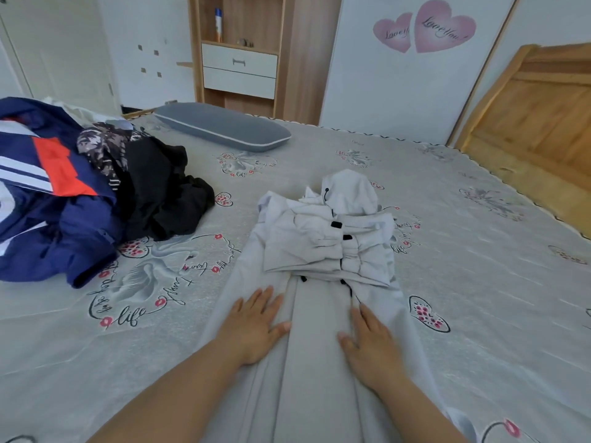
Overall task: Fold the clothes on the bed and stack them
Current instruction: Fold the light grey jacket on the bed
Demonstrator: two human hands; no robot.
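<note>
Our fingers lie straight and spread, gripping nothing: the left hand and the right hand press palm-down on the pale grey hooded garment, one on each side of its centre fold. It lies lengthwise on the bed in front of us, its sleeves already gathered across the chest below the hood. We judge the cloth thin, light and limp, quick to crease and slide, so the hem corners nearest us look like the best hold for the next fold. Both forearms reach forward, low and nearly parallel. To the left waits an unfolded pile of blue, black and patterned clothes.
</note>
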